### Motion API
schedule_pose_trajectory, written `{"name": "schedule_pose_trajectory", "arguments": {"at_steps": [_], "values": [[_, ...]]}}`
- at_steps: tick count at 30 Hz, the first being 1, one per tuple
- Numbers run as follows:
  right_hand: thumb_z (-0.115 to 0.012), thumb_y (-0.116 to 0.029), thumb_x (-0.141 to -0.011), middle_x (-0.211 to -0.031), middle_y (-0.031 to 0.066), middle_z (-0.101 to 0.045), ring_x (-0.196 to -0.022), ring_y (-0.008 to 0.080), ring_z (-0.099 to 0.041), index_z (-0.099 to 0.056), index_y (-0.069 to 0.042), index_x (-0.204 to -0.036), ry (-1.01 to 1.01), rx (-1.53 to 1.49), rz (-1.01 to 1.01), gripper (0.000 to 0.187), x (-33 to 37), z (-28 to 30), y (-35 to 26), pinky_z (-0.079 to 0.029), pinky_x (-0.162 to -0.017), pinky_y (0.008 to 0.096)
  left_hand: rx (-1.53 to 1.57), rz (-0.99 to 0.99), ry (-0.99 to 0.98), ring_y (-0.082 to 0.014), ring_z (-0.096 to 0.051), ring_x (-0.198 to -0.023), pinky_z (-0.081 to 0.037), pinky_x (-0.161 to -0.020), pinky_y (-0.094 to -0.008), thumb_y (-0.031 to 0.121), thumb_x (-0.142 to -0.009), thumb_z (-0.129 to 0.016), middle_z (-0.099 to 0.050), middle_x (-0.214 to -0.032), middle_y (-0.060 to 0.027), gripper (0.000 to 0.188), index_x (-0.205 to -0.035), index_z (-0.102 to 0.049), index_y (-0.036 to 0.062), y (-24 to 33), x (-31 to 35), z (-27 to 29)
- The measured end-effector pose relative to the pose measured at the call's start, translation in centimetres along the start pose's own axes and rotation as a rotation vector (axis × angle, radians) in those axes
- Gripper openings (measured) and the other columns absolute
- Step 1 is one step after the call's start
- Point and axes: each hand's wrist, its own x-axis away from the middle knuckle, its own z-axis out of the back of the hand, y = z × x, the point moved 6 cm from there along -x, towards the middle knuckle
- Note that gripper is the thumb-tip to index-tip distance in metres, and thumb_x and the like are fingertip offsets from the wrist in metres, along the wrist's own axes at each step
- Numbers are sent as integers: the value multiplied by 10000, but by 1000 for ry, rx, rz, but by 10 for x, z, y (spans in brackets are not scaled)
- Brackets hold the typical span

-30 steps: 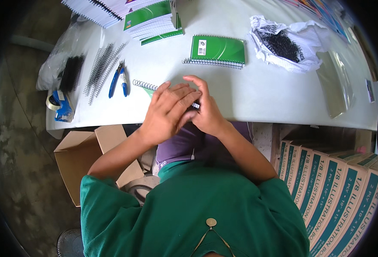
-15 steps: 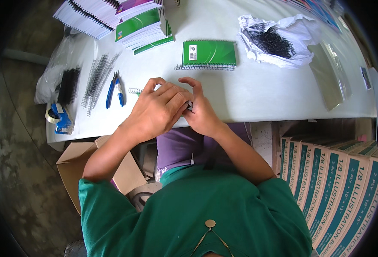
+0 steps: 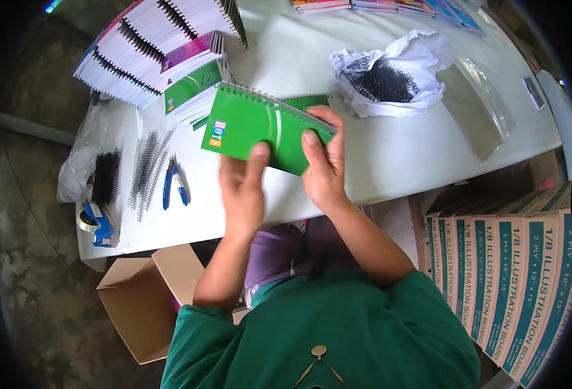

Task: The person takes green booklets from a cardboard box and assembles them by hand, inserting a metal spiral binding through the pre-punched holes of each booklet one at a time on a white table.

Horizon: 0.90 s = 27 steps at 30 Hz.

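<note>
A green spiral notebook (image 3: 244, 120) is held tilted above the table, its coil binding along the upper edge. My left hand (image 3: 242, 188) grips its lower edge, thumb on the cover and fingers behind. At the notebook's right end, my right hand (image 3: 325, 162) holds it with the thumb on the front. Another green notebook (image 3: 309, 101) lies on the table beyond, mostly hidden by the held one. Just left of the hands are blue-handled pliers (image 3: 174, 184).
Loose wire coils (image 3: 146, 172) and black coils (image 3: 106, 176) lie left, near a blue tape dispenser (image 3: 102, 227). Stacked notebooks (image 3: 137, 55) stand at the far left. A white bag (image 3: 422, 58) of black bits sits right. Below the table are an open carton (image 3: 140, 305) and several boxes (image 3: 503, 272).
My hands have parted from close together and moved up, bringing the green notebook into full view. The view has shifted, showing more of the notebook stacks.
</note>
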Motion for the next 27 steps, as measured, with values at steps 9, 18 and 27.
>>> {"name": "schedule_pose_trajectory", "arguments": {"at_steps": [9, 18, 27], "values": [[-512, -236, -899, -1316, 247, -424, -1234, 363, -396, -381, 55, -1297, 80, 673, -72, 510, -21, 67, 31, -293, -1034, 404, -1049, -593, -397, -341, -432, -1183, -323, -995, -452, 280, -730, -721, -456, -1287, -185, 654, -1279, -450, 53, -54, -23, -51], [-580, -24, -832, -1235, 208, -524, -1096, 309, -541, -536, -71, -1224, 34, 878, -82, 398, -25, 65, 32, -457, -856, 337, -983, -194, -103, -330, -598, -944, -479, -804, -375, 310, -711, -756, -606, -1040, -195, 586, -1139, -507, -3, -63, -32, -13], [-741, -39, -665, -1149, 234, -565, -1011, 352, -576, -615, 0, -1085, -27, 989, -7, 440, -16, 58, 27, -482, -843, 379, -857, -116, -194, -287, -621, -883, -484, -791, -345, 177, -645, -800, -628, -988, -169, 517, -1062, -553, -4, -59, -42, -2]]}}
